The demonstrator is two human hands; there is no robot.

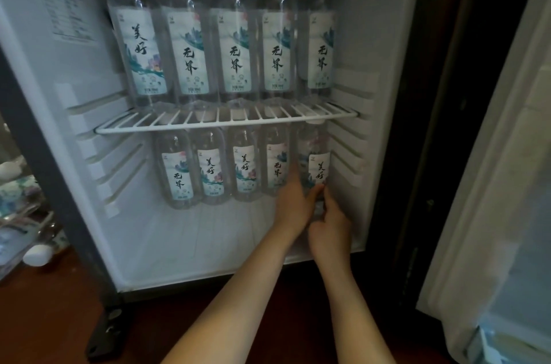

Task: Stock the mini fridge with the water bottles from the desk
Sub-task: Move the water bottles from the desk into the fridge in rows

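Water bottle (318, 168) stands at the right edge of the mini fridge (357, 35) floor; left hand (293, 205) pinches it, right hand (329, 228) grips its base.

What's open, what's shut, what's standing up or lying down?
White mini fridge: door open.
White wire shelf: level, carrying five bottles.
Five clear capped water bottles on shelf: upright.
Four clear bottles below, left: upright.
Rightmost clear bottle below: upright, held by both hands.
Left hand: grips that bottle.
Right hand: grips its base.
Clear bottles outside, left: lying down.
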